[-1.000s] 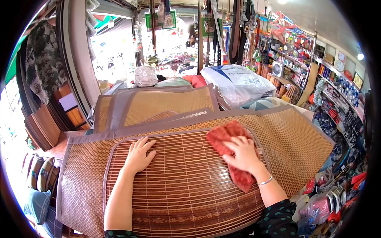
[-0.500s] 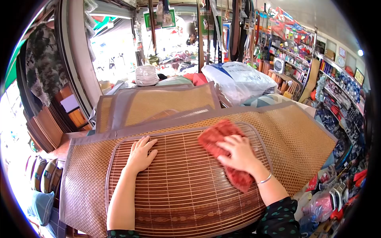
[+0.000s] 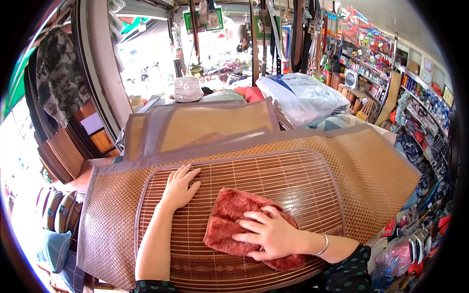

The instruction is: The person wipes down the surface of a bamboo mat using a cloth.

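A brown bamboo slat mat (image 3: 264, 171) with a rounded grey border lies over a larger woven rattan-look mat (image 3: 108, 219). My left hand (image 3: 181, 188) rests flat on the slats near the mat's upper left, fingers stretched and holding nothing. Under my right hand (image 3: 268, 232) is a plush red cloth (image 3: 229, 210), spread on the lower middle of the bamboo mat. My right fingers are bent over the cloth and press it against the slats; its lower right end shows beneath the wrist.
Behind lies another woven mat (image 3: 215, 122), with a plastic-wrapped white package (image 3: 303, 97) at its right. Cushions (image 3: 61, 215) are stacked at the left. Packed goods (image 3: 410, 244) and shelves (image 3: 425, 112) line the right. Belts (image 3: 299, 39) hang overhead.
My right hand has moved down and to the left with the red cloth, from the mat's upper right to its lower middle. My left hand stays in place on the slats.
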A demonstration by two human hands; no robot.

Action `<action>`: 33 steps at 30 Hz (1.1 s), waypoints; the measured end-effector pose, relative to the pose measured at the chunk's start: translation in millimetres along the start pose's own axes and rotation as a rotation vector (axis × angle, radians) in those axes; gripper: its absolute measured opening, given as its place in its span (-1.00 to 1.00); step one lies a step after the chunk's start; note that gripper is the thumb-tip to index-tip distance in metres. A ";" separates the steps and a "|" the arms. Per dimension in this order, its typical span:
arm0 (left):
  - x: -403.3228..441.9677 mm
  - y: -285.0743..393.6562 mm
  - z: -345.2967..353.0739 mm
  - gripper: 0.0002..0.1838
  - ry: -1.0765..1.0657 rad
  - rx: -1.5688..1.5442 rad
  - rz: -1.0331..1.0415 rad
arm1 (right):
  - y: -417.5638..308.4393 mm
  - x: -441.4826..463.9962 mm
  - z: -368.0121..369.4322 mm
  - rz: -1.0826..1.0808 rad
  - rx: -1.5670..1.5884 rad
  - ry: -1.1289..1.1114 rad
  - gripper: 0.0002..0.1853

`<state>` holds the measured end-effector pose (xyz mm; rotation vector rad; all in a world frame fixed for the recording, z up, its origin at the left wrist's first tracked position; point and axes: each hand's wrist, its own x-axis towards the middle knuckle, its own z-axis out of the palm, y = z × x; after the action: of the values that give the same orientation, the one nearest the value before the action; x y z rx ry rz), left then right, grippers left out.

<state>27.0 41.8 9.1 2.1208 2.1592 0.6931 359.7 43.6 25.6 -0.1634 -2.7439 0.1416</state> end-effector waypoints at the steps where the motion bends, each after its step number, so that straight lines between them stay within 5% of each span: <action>1: 0.1 0.1 -0.7 -0.47 -0.005 0.000 0.006 | 5.5 -0.2 -1.6 0.003 0.017 -0.016 -0.43; 8: 0.1 3.2 -2.3 -0.48 -0.016 0.019 -0.022 | 104.2 -31.4 -32.9 0.653 -0.280 0.096 -0.41; 12: -0.4 3.6 -3.0 -0.48 -0.032 0.009 -0.035 | 115.4 -49.3 -33.9 0.767 -0.300 0.180 -0.42; 19: 0.3 0.3 -0.7 -0.48 -0.018 0.007 -0.008 | 9.4 -3.1 -4.1 0.055 -0.083 0.009 -0.45; 22: -0.2 -0.4 0.4 -0.48 -0.008 0.005 -0.010 | -0.2 1.1 -1.5 -0.025 0.042 -0.030 -0.45; 33: 0.0 3.0 -3.1 -0.48 -0.022 0.015 -0.022 | 130.6 -56.8 -36.4 0.793 -0.265 0.187 -0.44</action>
<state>28.8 40.8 12.9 2.0979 2.1799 0.6511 438.2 167.9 22.1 -1.2563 -2.3464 -0.0299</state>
